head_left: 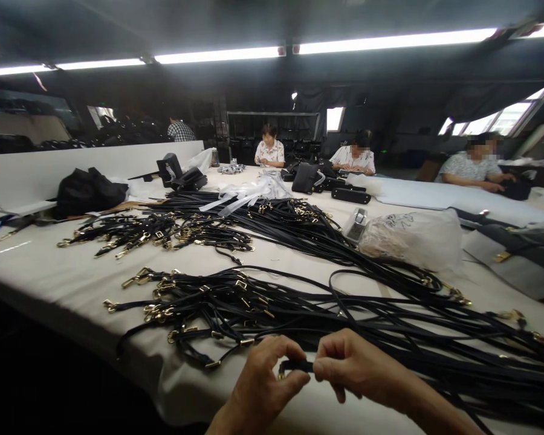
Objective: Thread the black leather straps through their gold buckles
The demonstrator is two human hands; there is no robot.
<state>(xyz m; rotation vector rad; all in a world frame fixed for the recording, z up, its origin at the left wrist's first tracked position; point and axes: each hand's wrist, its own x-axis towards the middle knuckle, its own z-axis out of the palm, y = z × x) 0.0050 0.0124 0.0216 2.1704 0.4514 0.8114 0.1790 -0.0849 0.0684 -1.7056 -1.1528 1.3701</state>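
Between my two hands is a black strap (298,365) with a small gold metal piece at its left end. My left hand (267,377) curls around that end, thumb and forefinger closed on it. My right hand (351,365) pinches the strap just to the right, its fingertips close to my left ones. Right behind my hands lies a bundle of black straps (299,302) with gold clasps and buckles at the left. The rest of the held strap is hidden by my right hand.
A second pile of short straps (163,232) lies farther back, beside long straps (272,232). A plastic bag (417,238) stands at the right, black bags (306,176) at the back. Co-workers (269,148) sit across the table (49,284), whose front edge is at the lower left.
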